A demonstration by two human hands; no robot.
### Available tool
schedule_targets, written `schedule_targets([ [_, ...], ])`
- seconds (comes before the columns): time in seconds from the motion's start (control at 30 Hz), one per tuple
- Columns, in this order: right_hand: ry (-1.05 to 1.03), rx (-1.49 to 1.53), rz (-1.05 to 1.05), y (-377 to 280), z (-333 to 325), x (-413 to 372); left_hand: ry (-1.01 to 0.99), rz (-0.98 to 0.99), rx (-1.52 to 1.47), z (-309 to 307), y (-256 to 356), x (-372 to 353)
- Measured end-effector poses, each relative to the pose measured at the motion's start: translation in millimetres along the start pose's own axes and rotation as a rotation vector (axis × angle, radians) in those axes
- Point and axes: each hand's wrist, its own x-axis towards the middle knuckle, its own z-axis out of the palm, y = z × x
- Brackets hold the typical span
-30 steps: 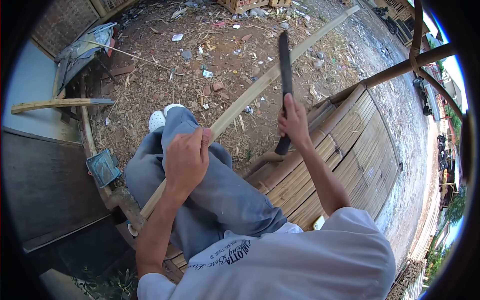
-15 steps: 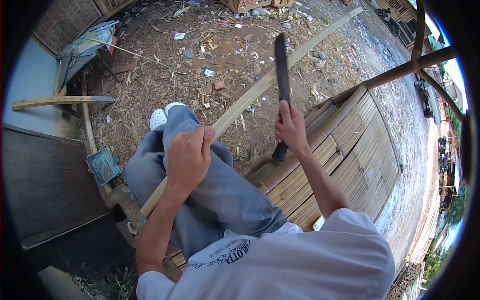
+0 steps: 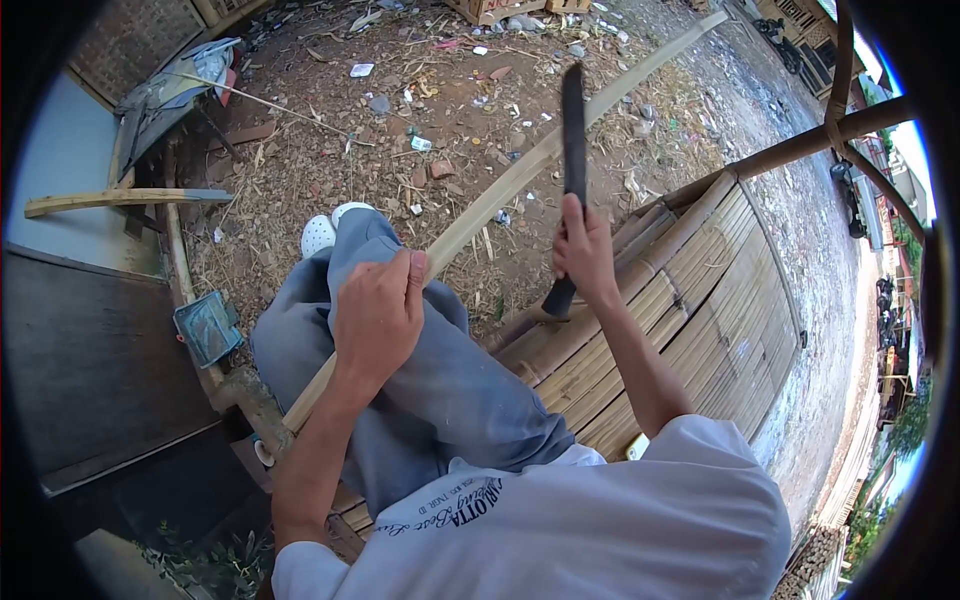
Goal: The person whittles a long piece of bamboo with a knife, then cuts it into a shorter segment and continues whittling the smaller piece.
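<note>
A long pale bamboo strip (image 3: 500, 190) runs diagonally from beside my lap up to the top right. Wrapped round its lower part is my left hand (image 3: 380, 310), thumb on top, above my grey-trousered leg. My right hand (image 3: 583, 250) is closed on the dark handle of a machete (image 3: 573, 130). The blade points up and stands just over the strip, crossing it in view; whether they touch I cannot tell. The butt of the handle shows below my fist, over the edge of the bamboo bench (image 3: 680, 310).
A blue plastic container (image 3: 208, 330) lies at the left by a wooden beam. Another curved wooden piece (image 3: 125, 203) juts out above it. Litter and chips cover the dirt ground (image 3: 400, 150). A bamboo pole (image 3: 820, 137) crosses at the right.
The machete has shifted slightly to the right and its blade is turned a little. My left hand and the bamboo strip have hardly moved.
</note>
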Motion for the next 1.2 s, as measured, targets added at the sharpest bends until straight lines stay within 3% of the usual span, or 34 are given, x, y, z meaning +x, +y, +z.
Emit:
schedule_targets([
  [0.1, -0.514, -0.513, 0.126, 4.9, 6.0, -25.9, 0.012, 0.028, 0.045, 0.0, -2.5, 1.1],
  [0.13, -0.516, -0.511, 0.129, 5.5, 6.2, -21.1, -0.003, 0.02, 0.048, 0.0, -0.7, 1.1],
  [0.2, -0.006, 0.064, 0.024, 0.2, 6.9, -1.4, -0.004, -0.003, 0.043, 1.6, 0.4, 1.5],
  [0.23, -0.06, -0.123, 0.056, 6.2, 9.4, -7.8, 0.006, 0.005, 0.033, 2.0, 1.3, -0.8],
  [0.27, -0.059, -0.122, 0.048, 7.1, 10.5, -14.8, 0.027, 0.027, 0.029, 1.8, 1.5, 2.3],
  [0.33, -0.514, -0.392, 0.219, 6.8, 12.2, -34.3, 0.02, 0.034, 0.042, 1.4, 1.3, 3.1],
  [0.37, -0.421, -0.435, 0.065, -0.1, 7.1, -19.7, 0.01, 0.03, 0.052, 0.6, 0.1, 1.2],
  [0.4, -0.426, -0.437, 0.063, -0.2, 5.1, -8.3, 0.015, 0.028, 0.052, -0.7, -0.8, 1.9],
  [0.47, -0.034, 0.101, -0.015, 2.4, -2.9, 4.2, -0.011, 0.018, 0.017, -1.2, 1.9, 0.6],
  [0.5, -0.242, -0.17, 0.095, 3.4, 13.7, -23.6, -0.008, 0.018, 0.013, -0.2, 2.7, 1.0],
  [0.53, -0.24, -0.167, 0.09, 5.6, 11.4, -25.7, 0.015, 0.033, 0.02, 0.0, 2.3, 1.3],
  [0.6, -0.449, -0.459, 0.03, 14.4, 10.8, -32.9, 0.022, 0.056, 0.034, -1.1, -0.4, 1.3],
  [0.73, -0.288, -0.265, 0.139, 4.6, 26.4, -41.6, 0.01, -0.021, -0.054, 2.6, 0.0, 0.6],
  [0.77, -0.461, -0.272, 0.309, 20.3, 23.6, -61.5, 0.005, -0.019, -0.062, 1.6, -0.7, 1.2],
  [0.8, -0.457, -0.263, 0.309, 16.2, 22.0, -54.8, 0.0, -0.014, -0.057, 1.5, -0.3, 2.6],
  [0.87, -0.272, -0.288, 0.083, 1.4, 12.7, -26.0, 0.02, 0.004, 0.037, 2.1, 0.3, 2.0],
  [0.9, -0.057, 0.015, 0.087, 0.1, 8.3, -10.0, 0.025, -0.004, 0.036, 1.7, -0.7, 1.9],
  [0.93, -0.059, 0.005, 0.093, 7.9, 10.5, -21.8, 0.015, -0.008, 0.025, 1.2, -0.1, 0.5],
  [1.0, -0.449, -0.33, 0.083, 24.1, 21.9, -48.2, 0.02, 0.001, 0.016, 1.2, 0.5, 4.2],
  [1.13, -0.217, -0.239, 0.113, 6.9, 13.1, -29.2, 0.019, 0.022, 0.034, 0.3, -1.8, 2.1],
  [1.17, -0.051, 0.05, 0.071, 8.8, 8.8, -12.3, 0.01, -0.005, 0.037, 1.7, -0.4, 2.0],
  [1.2, -0.049, 0.042, 0.078, 7.4, 5.1, -14.1, 0.006, -0.012, 0.031, 2.6, 0.7, -1.1],
])
